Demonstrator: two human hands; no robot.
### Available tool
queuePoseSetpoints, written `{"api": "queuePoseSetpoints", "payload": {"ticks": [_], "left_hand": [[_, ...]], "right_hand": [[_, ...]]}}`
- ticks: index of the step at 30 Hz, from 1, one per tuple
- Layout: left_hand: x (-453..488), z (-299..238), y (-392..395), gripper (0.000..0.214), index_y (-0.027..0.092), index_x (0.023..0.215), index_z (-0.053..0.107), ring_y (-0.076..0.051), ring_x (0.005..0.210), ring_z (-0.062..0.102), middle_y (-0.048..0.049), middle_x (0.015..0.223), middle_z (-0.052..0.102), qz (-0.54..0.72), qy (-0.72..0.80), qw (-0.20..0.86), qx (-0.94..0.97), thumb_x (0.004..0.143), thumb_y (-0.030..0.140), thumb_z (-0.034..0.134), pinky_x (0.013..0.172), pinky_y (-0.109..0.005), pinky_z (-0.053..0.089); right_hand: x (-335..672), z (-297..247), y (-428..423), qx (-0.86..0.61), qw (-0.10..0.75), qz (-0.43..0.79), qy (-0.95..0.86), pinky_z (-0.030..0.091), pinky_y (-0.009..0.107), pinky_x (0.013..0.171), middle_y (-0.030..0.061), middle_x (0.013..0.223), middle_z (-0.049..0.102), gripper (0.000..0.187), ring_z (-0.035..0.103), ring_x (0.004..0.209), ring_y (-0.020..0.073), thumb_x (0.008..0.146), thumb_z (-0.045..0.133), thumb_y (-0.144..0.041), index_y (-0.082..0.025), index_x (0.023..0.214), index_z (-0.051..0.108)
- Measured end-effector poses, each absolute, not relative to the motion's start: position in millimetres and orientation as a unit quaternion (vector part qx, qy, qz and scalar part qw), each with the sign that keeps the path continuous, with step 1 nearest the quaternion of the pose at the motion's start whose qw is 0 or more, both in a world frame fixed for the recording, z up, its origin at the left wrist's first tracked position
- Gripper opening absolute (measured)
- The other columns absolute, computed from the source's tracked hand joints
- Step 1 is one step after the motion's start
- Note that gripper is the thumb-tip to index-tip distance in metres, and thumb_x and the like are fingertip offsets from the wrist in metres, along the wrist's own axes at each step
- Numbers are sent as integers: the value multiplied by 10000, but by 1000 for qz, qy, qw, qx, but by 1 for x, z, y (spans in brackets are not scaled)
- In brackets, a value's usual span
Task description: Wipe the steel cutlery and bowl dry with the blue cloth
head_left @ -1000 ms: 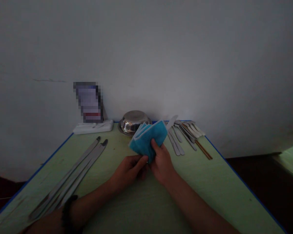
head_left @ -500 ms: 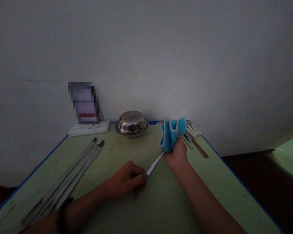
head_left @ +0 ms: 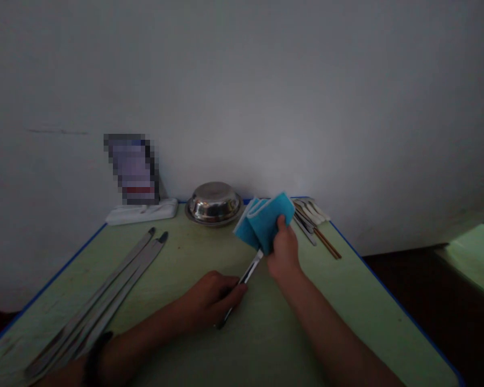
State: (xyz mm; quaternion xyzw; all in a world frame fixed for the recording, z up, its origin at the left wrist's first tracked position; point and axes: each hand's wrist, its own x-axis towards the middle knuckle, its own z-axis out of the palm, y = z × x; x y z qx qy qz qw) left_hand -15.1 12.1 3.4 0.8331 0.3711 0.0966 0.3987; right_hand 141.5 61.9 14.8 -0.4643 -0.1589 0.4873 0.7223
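Note:
My left hand (head_left: pixel 212 297) is closed around the handle end of a metal table knife (head_left: pixel 246 274) that points up and right over the green table (head_left: pixel 347 312). My right hand (head_left: pixel 283 252) grips a folded blue cloth (head_left: pixel 264 221) wrapped around the far part of the knife's blade. Both hands are above the middle of the table.
An upturned steel bowl (head_left: pixel 213 202) sits at the back by the wall. Several spoons, knives and chopsticks (head_left: pixel 312 223) lie at the back right. Long metal strips (head_left: pixel 113 285) lie on the left. A white box (head_left: pixel 142 210) with a blurred card stands at the back left.
The cloth slid from my left hand's fingers out along the knife, baring the blade between my hands, then drew back a little. My left hand kept hold of the handle.

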Motion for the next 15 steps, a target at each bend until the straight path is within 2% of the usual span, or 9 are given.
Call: {"api": "queuePoseSetpoints", "payload": {"ticks": [5,11,15], "left_hand": [[-15,4,9,419,169,598,433,-72,460,385,58,502,377,101,346,380,852,910,401,279,482,-180,312],[-13,3,7,424,175,562,404,-80,438,377,57,479,356,122,399,395,818,899,398,274,454,-192,298],[-12,1,9,413,176,566,424,-89,454,405,48,495,402,161,418,411,794,883,406,292,463,-198,317]], "right_hand": [[155,16,72,-456,759,445,-136,491,281,676,17,835,693,251,616,724,137,794,485,-369,-170,893,602],[121,-6,54,-507,684,465,-243,429,251,535,5,690,662,375,566,591,142,739,501,-526,-169,787,606],[105,-9,40,-523,646,481,-279,384,237,478,-24,549,577,365,494,502,127,744,494,-530,-185,655,571]]}}
